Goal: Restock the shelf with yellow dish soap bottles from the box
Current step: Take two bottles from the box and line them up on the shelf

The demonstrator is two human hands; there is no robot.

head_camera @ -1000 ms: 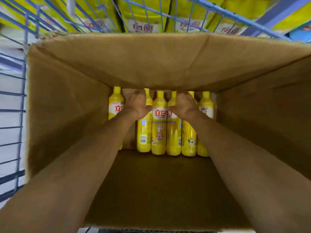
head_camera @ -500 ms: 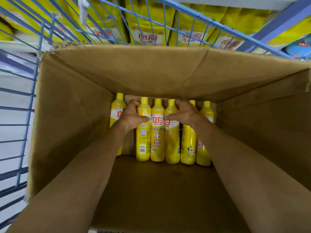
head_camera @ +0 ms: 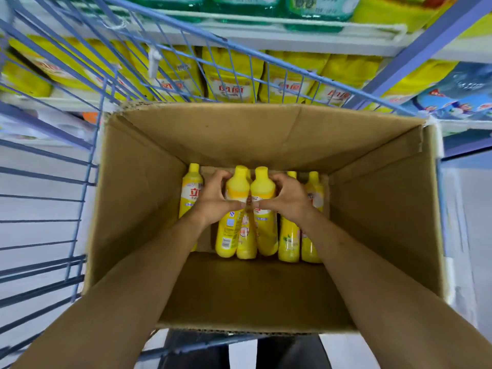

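Note:
An open cardboard box (head_camera: 127, 209) sits in a blue wire cart. Several yellow dish soap bottles stand along its far wall. My left hand (head_camera: 213, 201) and my right hand (head_camera: 288, 201) squeeze a cluster of three bottles (head_camera: 247, 209) between them, fingers curled round the outer ones, thumbs meeting in front. This cluster is raised a little above the box floor. One bottle (head_camera: 189, 193) stays at the left and two bottles (head_camera: 300, 235) stay at the right, partly hidden by my right wrist.
The blue wire cart (head_camera: 66, 182) surrounds the box. Behind it a shelf (head_camera: 266, 38) carries yellow refill pouches (head_camera: 229, 78) below and green packs above. A blue upright (head_camera: 415, 57) stands at the right. The box's near floor (head_camera: 250, 288) is bare.
Both hands closed in on three middle bottles and lifted them together toward me. The view pulled back and up, showing more of the shelf.

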